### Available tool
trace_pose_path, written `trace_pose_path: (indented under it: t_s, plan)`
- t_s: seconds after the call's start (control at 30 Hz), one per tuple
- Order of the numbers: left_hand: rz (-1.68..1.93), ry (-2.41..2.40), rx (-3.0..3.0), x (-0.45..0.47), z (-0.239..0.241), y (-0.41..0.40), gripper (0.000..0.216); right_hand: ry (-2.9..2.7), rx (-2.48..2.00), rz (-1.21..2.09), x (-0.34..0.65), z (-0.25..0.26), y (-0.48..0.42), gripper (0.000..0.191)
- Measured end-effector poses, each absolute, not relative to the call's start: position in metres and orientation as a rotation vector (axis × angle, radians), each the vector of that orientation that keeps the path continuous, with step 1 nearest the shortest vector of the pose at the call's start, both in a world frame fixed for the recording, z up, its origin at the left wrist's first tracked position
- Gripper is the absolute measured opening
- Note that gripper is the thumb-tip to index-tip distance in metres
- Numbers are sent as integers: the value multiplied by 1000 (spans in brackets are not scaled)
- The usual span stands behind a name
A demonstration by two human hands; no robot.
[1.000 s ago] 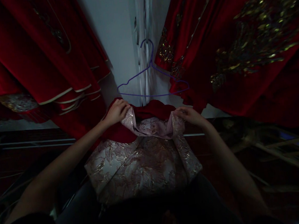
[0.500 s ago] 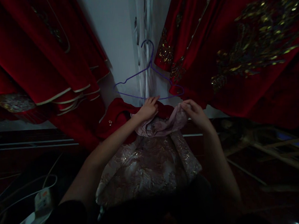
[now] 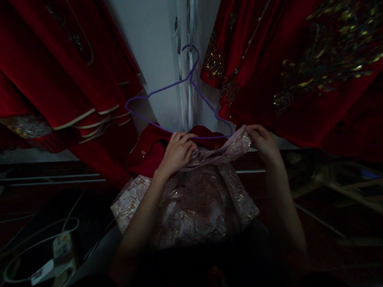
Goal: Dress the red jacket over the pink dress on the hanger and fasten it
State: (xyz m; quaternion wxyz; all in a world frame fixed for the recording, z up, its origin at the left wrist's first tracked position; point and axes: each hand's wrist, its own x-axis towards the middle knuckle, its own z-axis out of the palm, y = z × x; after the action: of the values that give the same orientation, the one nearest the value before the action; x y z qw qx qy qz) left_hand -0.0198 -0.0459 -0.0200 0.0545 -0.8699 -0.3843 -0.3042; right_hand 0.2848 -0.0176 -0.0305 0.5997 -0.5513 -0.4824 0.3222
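Pale pink garment (image 3: 199, 208), one, brocade with metallic threads: spread across the person's lap (image 3: 109, 250), its neck opening toward the far edge, its lower part lost in shadow toward the near edge.

Left hand (image 3: 178, 152), bare: at the neck opening, fingers bent over the far side, pale pink cloth just beneath. State of grip: fingers partly curled; cannot tell whether it has hold of cloth, hanger bar or both.

Right hand (image 3: 264, 142), bare: grip pinched closed at the fingertips on the right end of the garment's collar (image 3: 233, 148), which is drawn up and outward.

Hanger (image 3: 190, 76), one, purple: beyond the far edge of the lap, hook uppermost, tilted, left end higher than right; lower bar passes at the left hand's fingers.

Red cloth (image 3: 154, 151), with a small bright ornament: behind and left of the neck opening.

Surroundings: red garments (image 3: 74, 68) hanging at left, pale-edged; a red garment (image 3: 308, 118) hanging at right, gold-sequinned; a white panel (image 3: 148, 46) between. Lower left: power strip (image 3: 62, 243) and pale cable (image 3: 17, 256). Right: wooden frame (image 3: 352, 191), dim.
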Motion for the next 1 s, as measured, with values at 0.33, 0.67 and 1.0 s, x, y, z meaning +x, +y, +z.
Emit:
trace_pose_path:
  t_s: [0.33,0.67,1.0]
  plan:
    - [-1033,-1187,-2657,-16,-29,-37,26,-1070,-1253,802,289,-29,-17,28]
    - [-1058,-1191,-2667,-17,-26,-36,25,-1119,-1169,692,281,-31,-10,31]
    - [-1107,-1211,-2673,-4,-33,-27,24,-1473,-1143,262,227,19,31,28]
